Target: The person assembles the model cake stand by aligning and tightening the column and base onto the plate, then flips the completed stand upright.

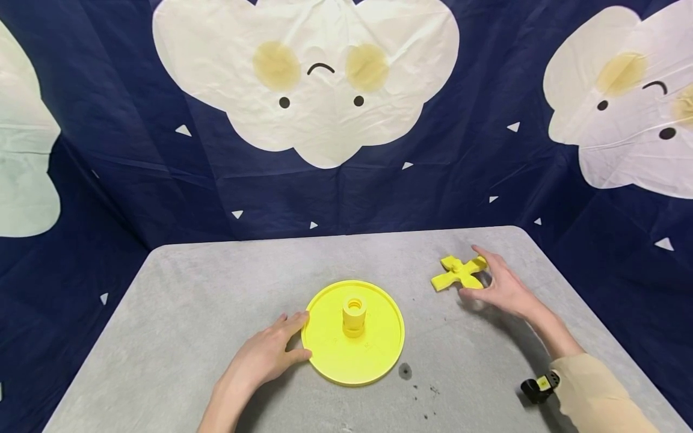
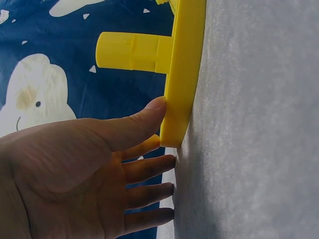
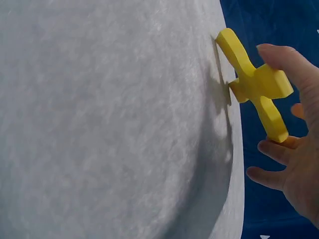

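Observation:
On the grey table lies a round yellow disc [image 1: 330, 355] with a raised rim and a hollow upright post [image 1: 354, 316] at its middle. My left hand [image 1: 265, 355] is at its left edge, thumb and forefinger touching the rim. In the left wrist view, the thumb [image 2: 149, 112] meets the disc's side and the other fingers spread below it. To the far right, my right hand [image 1: 506, 288] holds a yellow four-armed cross piece [image 1: 457, 273] by its near arms. The right wrist view shows the cross [image 3: 254, 84] tilted, with the thumb by one arm and a fingertip at another.
The grey table [image 1: 189, 288] has rounded far corners and dark spots [image 1: 405, 371] near the disc. A dark blue cloth [image 1: 335, 198] with white clouds hangs behind and at both sides. A small black device [image 1: 538, 388] sits at the right wrist beside the beige sleeve [image 1: 595, 391].

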Demonstrator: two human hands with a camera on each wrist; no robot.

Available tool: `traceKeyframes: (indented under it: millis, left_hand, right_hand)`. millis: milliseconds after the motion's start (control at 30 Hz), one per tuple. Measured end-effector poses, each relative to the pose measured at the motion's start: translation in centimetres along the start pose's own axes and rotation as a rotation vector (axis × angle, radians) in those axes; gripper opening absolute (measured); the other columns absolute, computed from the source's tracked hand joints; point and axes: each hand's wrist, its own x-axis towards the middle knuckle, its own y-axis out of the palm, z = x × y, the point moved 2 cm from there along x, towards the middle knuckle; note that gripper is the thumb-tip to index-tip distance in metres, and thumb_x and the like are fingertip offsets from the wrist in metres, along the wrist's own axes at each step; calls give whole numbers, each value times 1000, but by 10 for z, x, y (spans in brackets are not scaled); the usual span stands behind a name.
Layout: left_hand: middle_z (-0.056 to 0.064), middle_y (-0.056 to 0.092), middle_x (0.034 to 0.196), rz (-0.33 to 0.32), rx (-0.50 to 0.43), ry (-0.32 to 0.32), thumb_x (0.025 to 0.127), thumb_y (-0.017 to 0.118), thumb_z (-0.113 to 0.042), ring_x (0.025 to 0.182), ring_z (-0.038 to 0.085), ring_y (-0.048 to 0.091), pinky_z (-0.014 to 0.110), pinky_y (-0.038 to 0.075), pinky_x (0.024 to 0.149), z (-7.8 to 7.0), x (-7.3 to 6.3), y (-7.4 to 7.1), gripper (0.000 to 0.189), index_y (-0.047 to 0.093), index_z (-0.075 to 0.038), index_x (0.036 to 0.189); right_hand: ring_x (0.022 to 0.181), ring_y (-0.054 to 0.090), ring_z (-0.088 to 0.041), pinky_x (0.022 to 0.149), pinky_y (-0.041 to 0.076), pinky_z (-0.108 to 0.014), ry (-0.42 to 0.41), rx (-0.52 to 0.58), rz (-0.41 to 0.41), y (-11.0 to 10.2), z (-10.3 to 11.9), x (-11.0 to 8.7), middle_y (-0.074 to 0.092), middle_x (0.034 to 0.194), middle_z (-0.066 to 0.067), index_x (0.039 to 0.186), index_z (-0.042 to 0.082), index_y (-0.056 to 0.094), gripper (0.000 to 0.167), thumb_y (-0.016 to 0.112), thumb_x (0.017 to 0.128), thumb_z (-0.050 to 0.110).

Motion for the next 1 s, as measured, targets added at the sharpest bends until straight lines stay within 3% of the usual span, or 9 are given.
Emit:
traceKeyframes:
  millis: [167, 367, 400, 500, 633, 867, 1000]
  left_hand:
    - [9, 49, 160, -2, 5, -2, 90, 78, -37, 152, 41, 39, 64, 37, 119, 0, 0, 0, 74, 49, -16, 154]
    - [8, 49, 160, 2, 9, -4, 90, 78, -37, 152, 41, 39, 64, 37, 120, -2, 0, 0, 74, 49, -16, 154]
    - [8, 49, 160, 3, 8, -4, 90, 78, -37, 152, 41, 39, 64, 37, 120, -2, 0, 0, 74, 49, -16, 154]
    - [9, 49, 160, 3, 11, -3, 90, 78, -37, 152, 41, 39, 64, 37, 119, -1, 0, 0, 74, 49, -15, 154]
    - [9, 48, 161, 6, 10, -6, 90, 78, -37, 152, 41, 39, 64, 37, 119, -1, 0, 0, 74, 49, -15, 154]
    - [8, 48, 161, 19, 5, -14, 90, 78, -37, 152, 41, 38, 65, 37, 119, -1, 1, 0, 74, 48, -16, 155]
    - [8, 48, 161, 17, 8, -13, 90, 78, -37, 152, 41, 38, 65, 37, 119, -1, 1, 0, 74, 48, -16, 155]
  right_hand:
    - [137, 46, -51, 104, 45, -73, -1, 43, -66, -2, 8, 3, 37, 157, -30, 166, 22, 17, 110, 86, 82, 38]
    - [130, 53, -56, 104, 49, -69, -31, 168, -141, -5, 16, 4, 41, 151, -29, 164, 13, 21, 107, 87, 81, 24]
    - [129, 54, -55, 104, 51, -66, -30, 186, -148, -5, 17, 4, 41, 151, -28, 164, 11, 22, 106, 87, 81, 23]
    - [129, 57, -50, 99, 61, -37, -21, 238, -158, -7, 20, 4, 43, 151, -24, 163, 10, 24, 103, 87, 82, 20]
    - [132, 55, -40, 90, 49, -4, 1, 304, -156, -9, 25, 3, 43, 153, -19, 162, 10, 26, 99, 86, 84, 18]
    - [129, 49, -5, 97, 45, -1, 35, 360, -172, -12, 40, 3, 42, 155, -10, 162, 12, 28, 93, 83, 88, 22]
    - [124, 48, 6, 101, 45, -2, 16, 403, -177, -11, 52, 4, 43, 155, -9, 161, 13, 29, 91, 82, 89, 23]
